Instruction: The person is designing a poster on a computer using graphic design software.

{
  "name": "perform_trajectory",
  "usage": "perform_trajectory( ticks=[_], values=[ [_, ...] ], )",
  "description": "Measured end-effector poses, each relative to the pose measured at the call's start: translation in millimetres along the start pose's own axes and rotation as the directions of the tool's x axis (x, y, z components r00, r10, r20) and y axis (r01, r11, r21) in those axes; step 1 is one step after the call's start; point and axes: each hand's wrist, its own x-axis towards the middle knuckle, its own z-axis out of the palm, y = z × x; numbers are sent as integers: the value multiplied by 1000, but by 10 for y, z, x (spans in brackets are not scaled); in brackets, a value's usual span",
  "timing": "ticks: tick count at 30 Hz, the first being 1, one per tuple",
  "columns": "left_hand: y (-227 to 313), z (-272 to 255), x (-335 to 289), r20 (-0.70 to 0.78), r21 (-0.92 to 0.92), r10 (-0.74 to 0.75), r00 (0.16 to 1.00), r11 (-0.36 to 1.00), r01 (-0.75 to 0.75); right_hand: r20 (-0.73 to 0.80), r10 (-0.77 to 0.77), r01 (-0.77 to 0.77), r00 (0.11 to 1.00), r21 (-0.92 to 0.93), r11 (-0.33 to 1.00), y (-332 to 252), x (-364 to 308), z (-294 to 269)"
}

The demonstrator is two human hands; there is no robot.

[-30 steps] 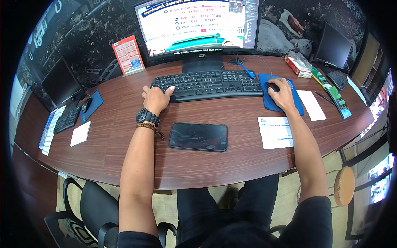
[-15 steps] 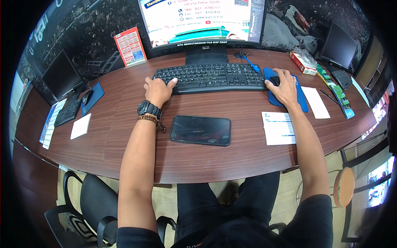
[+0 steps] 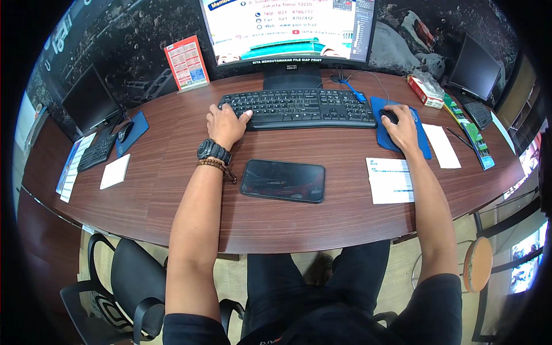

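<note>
My left hand rests at the left end of a black keyboard, its fingers apart over the edge keys and its thumb on the near keys. On that wrist are a black watch and a brown bead bracelet. My right hand is curved over a black mouse, which lies on a blue mouse pad. The palm hides part of the mouse. Between my forearms a black phone lies flat on the brown desk. A printed sheet sits partly under my right forearm.
Behind the keyboard stands a lit monitor, with a red-framed desk calendar to its left. Dark screens stand at the left and right. A red and white box and a pen lie on the right.
The whole view has shifted a little, so the desk things appear farther right. My right hand's fingers lie closer together over the mouse. My left hand stays at the keyboard's left end.
</note>
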Motion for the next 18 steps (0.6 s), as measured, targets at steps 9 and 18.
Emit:
perform_trajectory(
  ticks=[9, 18],
  values=[
    [-20, 47, 21, 13, -67, 91, 996, 994, -90, -33, -53, 54, 998, 31, 998, 20, -15, 7],
    [-191, 144, 106, -107, -104, 128, 986, 985, -139, -46, -53, 56, 998, 63, 996, 14, -21, 8]
  ],
)
